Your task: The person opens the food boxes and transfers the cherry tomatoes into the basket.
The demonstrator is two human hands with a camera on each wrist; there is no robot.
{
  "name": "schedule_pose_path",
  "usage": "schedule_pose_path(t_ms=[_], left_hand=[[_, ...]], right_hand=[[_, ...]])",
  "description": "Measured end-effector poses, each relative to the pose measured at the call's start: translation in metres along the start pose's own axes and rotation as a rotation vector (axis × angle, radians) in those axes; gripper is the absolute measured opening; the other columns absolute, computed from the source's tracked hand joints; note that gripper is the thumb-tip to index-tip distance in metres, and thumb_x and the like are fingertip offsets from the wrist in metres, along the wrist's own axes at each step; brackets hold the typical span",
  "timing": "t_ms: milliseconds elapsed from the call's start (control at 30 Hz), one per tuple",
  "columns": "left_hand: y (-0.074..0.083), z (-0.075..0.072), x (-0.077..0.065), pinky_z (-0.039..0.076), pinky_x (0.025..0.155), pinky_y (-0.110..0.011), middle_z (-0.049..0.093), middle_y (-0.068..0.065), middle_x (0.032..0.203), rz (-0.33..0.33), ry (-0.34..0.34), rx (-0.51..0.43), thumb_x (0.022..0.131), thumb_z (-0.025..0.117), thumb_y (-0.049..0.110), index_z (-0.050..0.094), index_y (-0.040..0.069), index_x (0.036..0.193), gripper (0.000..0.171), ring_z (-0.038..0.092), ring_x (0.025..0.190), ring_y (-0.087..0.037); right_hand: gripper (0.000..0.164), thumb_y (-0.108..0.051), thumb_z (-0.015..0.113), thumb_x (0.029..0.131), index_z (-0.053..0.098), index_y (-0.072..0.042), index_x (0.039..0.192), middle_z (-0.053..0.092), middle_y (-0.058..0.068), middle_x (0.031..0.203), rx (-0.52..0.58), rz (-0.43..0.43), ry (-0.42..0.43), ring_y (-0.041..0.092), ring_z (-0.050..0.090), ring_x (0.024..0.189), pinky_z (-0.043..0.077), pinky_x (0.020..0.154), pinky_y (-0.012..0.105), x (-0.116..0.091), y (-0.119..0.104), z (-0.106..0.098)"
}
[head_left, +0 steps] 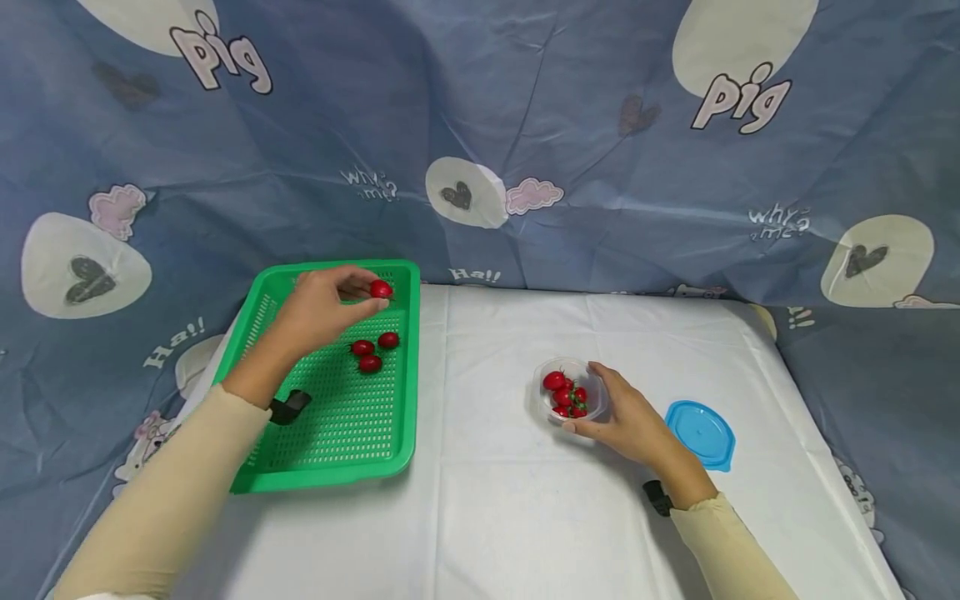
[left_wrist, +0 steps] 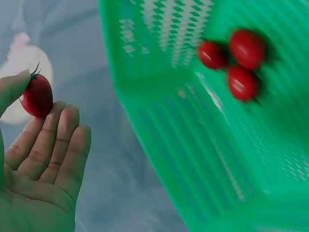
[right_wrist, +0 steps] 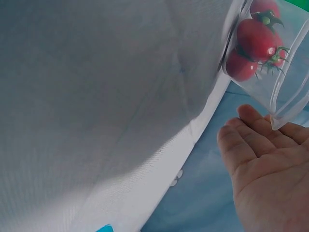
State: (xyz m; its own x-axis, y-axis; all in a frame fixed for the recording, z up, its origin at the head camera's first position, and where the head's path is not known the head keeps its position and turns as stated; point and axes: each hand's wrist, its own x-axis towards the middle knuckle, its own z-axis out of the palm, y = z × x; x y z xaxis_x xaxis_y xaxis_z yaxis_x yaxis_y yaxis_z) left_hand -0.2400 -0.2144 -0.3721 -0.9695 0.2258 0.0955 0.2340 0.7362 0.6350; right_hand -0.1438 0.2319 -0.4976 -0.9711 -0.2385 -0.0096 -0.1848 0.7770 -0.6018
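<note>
My left hand point(head_left: 324, 307) pinches a cherry tomato point(head_left: 381, 289) between thumb and fingertips above the far part of the green basket point(head_left: 412, 375). In the left wrist view that cherry tomato point(left_wrist: 37, 96) shows a green stem end by the thumb. Three more cherry tomatoes point(left_wrist: 247, 48) lie together on the basket floor. With thumb and fingers around its right side, my right hand point(head_left: 626, 421) holds a small clear plastic container point(head_left: 597, 398). Several cherry tomatoes point(right_wrist: 256, 41) with green stems sit inside it, and the right wrist view shows its rim against the fingers.
A blue lid point(head_left: 701, 433) lies on the white tablecloth point(head_left: 495, 483) to the right of the container, close to my right forearm. Behind the table hangs a blue patterned cloth point(head_left: 337, 125). The basket stands at the table's left side.
</note>
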Motion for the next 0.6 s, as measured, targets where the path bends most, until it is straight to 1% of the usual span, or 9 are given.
schedule_pose_path(t_ms=[133,267,400,500,600], left_hand=[[-0.027,-0.01,-0.006,0.051,0.081,-0.044,0.066,-0.005,0.109,-0.042,-0.006,0.0,0.087,0.067,0.048,0.061,0.014,0.122,0.049,0.061,0.099,-0.022],[-0.05,-0.015,-0.011,0.051,0.08,-0.046,0.066,-0.013,0.109,-0.073,-0.026,0.033,0.09,0.067,0.043,0.061,0.007,0.123,0.05,0.062,0.098,-0.027],[-0.069,-0.013,-0.011,0.051,0.078,-0.047,0.067,-0.015,0.106,-0.096,-0.076,0.097,0.09,0.068,0.039,0.062,0.002,0.12,0.048,0.063,0.095,-0.03],[-0.08,-0.009,-0.01,0.05,0.074,-0.044,0.067,-0.013,0.102,-0.113,-0.132,0.132,0.089,0.07,0.038,0.064,0.003,0.115,0.044,0.063,0.091,-0.027],[-0.089,-0.004,-0.009,0.05,0.07,-0.04,0.067,-0.011,0.1,-0.127,-0.175,0.144,0.088,0.071,0.035,0.066,0.004,0.112,0.04,0.062,0.089,-0.026]], right_hand=[[0.107,-0.068,0.072,0.07,0.029,-0.012,0.15,0.039,0.008,0.148,-0.012,-0.01,0.009,0.031,0.036,0.136,0.035,0.105,0.054,0.0,0.001,-0.001],[0.108,-0.07,0.071,0.07,0.028,-0.012,0.15,0.039,0.01,0.148,-0.017,-0.017,0.012,0.032,0.037,0.136,0.035,0.105,0.054,0.0,0.001,-0.001],[0.108,-0.069,0.071,0.07,0.028,-0.011,0.15,0.04,0.011,0.147,-0.014,-0.03,0.012,0.033,0.038,0.135,0.036,0.104,0.055,0.0,0.002,0.001],[0.108,-0.069,0.072,0.07,0.028,-0.011,0.15,0.04,0.011,0.147,-0.01,-0.036,0.016,0.033,0.038,0.134,0.037,0.103,0.055,0.0,0.002,0.002],[0.109,-0.07,0.072,0.069,0.029,-0.011,0.15,0.04,0.01,0.147,-0.007,-0.036,0.019,0.032,0.038,0.134,0.037,0.103,0.055,0.0,0.002,0.002]])
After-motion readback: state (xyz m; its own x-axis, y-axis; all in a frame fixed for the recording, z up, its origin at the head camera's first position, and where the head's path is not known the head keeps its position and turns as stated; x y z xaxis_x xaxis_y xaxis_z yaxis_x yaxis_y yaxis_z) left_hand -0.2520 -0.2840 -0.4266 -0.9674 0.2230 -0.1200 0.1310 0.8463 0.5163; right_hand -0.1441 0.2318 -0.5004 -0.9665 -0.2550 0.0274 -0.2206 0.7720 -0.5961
